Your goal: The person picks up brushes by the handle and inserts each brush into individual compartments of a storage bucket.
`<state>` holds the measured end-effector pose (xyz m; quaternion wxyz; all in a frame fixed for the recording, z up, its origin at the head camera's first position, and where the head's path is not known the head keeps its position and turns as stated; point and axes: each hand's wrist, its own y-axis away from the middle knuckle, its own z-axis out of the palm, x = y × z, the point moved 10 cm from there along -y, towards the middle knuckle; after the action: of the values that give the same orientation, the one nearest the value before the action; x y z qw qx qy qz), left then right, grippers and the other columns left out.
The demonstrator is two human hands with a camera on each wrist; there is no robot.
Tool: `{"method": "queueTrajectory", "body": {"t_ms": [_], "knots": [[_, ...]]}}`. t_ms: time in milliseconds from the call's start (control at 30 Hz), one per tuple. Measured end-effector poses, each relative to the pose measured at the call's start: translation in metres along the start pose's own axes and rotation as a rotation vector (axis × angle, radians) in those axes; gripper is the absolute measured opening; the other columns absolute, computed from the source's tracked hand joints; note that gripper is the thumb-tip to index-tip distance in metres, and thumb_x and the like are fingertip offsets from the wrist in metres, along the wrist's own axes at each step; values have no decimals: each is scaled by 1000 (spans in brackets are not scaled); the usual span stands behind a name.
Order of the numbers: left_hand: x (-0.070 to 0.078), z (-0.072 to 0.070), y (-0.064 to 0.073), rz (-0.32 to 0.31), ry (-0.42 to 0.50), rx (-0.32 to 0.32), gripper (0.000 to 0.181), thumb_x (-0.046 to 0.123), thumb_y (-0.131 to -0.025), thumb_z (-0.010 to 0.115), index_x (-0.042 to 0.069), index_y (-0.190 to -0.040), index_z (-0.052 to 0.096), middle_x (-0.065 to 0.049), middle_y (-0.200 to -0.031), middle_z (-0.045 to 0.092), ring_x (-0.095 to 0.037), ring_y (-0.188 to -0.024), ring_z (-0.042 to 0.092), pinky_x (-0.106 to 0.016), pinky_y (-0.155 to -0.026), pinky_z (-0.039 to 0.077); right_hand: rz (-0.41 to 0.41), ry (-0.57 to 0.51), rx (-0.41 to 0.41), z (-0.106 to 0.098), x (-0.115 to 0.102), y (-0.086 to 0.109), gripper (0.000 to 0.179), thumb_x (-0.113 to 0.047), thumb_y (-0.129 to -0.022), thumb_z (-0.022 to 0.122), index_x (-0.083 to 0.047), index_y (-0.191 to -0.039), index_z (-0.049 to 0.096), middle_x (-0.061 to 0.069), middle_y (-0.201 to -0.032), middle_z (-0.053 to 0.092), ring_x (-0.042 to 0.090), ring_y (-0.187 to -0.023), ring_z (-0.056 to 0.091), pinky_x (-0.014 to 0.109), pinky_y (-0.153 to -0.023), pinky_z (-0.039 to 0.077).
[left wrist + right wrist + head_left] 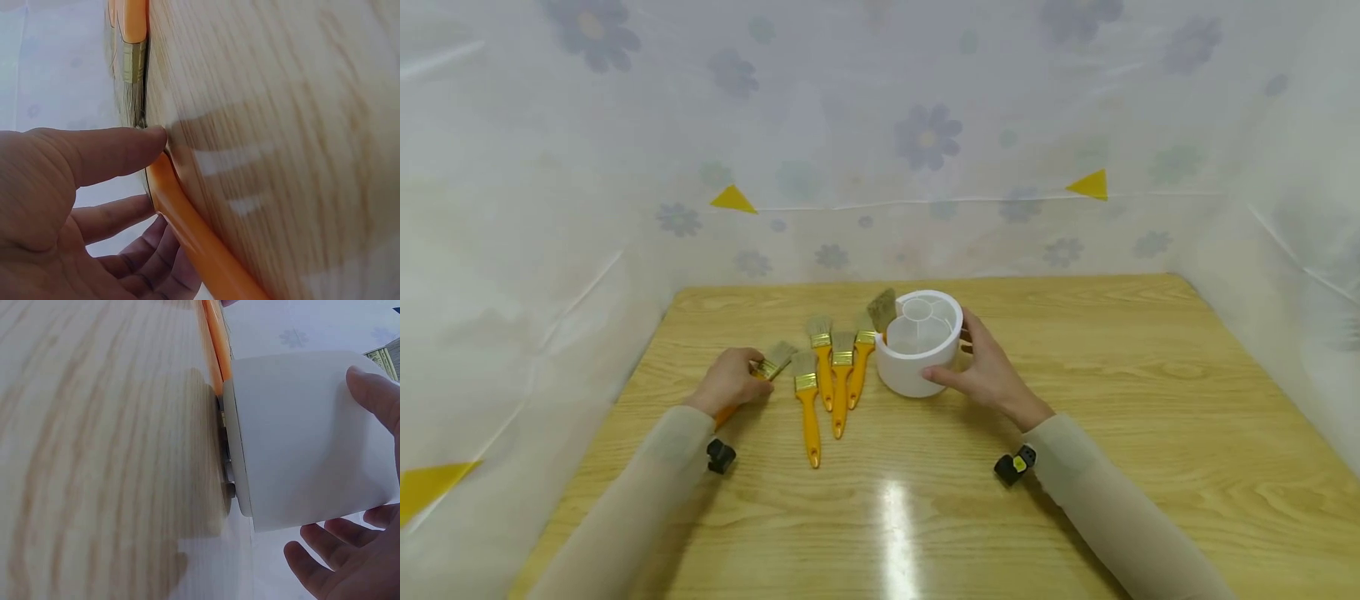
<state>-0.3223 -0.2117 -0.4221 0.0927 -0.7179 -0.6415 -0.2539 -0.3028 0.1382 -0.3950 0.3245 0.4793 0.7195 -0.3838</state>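
Observation:
My left hand (pixel 733 383) pinches a paintbrush (pixel 782 356) between thumb and fingers near its metal band; its orange handle (pixel 194 231) slants below the fingers in the left wrist view. On the right, my right hand (pixel 988 375) holds a white round divided holder (pixel 910 377), thumb at the front and fingers round the far side. One paintbrush (pixel 882 308) sits in the holder's left part, bristles up. Between the hands lie several more orange-handled paintbrushes (pixel 808 417), bristles pointing away from me. The inner base of the holder is partly hidden.
The wood-grain table (pixel 1112 375) spreads to both sides. Pale flowered sheeting (pixel 850 125) rises at the back, left and right, with yellow triangles (pixel 733 200) stuck on it.

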Motion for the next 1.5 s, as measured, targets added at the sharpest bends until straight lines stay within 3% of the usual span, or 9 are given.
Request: {"method": "queueTrajectory", "body": {"t_ms": [333, 633, 833, 1100, 1300, 1500], "knots": [[0, -1, 0, 21, 6, 22, 53, 12, -85, 69, -12, -130, 51, -31, -118, 56, -41, -106, 55, -51, -87, 47, 3, -10, -22, -4, -33, 8, 97, -21, -76, 82, -10, -151, 21, 11, -142, 39, 34, -128, 40, 59, -102, 33], [-4, -1, 0, 0, -3, 8, 54, 13, -86, 68, -9, -131, 50, -30, -119, 56, -41, -106, 55, -52, -86, 47, -7, 12, -5, 2, 0, -1, 102, -40, -72, 83, -24, -151, 22, 2, -140, 41, 26, -126, 42, 55, -100, 36], [-6, -1, 1, -10, 8, -4, 56, 13, -85, 67, -8, -134, 48, -30, -122, 54, -42, -108, 53, -53, -88, 46, -6, -3, -6, 3, 1, 0, 103, -41, -71, 83, -29, -151, 20, -2, -142, 39, 23, -129, 40, 54, -104, 33], [-6, -2, 0, -3, 23, -2, 55, 11, -85, 67, -6, -135, 48, -29, -117, 56, -39, -103, 55, -51, -83, 47, 9, -40, -20, 5, -7, 1, 103, -24, -74, 83, -18, -152, 17, 9, -142, 39, 32, -131, 38, 60, -105, 29], [-5, -1, 0, 2, 22, 0, 55, 10, -85, 67, -6, -134, 48, -28, -115, 57, -37, -100, 57, -50, -81, 48, 3, -3, -7, 4, 0, -1, 104, -38, -72, 83, -28, -151, 17, -1, -140, 41, 23, -128, 41, 56, -103, 33], [-6, -2, -1, 35, 22, 14, 55, 10, -85, 67, -7, -134, 48, -27, -112, 59, -35, -96, 58, -47, -77, 49, -19, -3, 0, 3, 1, -1, 104, -44, -71, 83, -29, -151, 18, -1, -138, 43, 23, -126, 43, 56, -101, 35]]}}
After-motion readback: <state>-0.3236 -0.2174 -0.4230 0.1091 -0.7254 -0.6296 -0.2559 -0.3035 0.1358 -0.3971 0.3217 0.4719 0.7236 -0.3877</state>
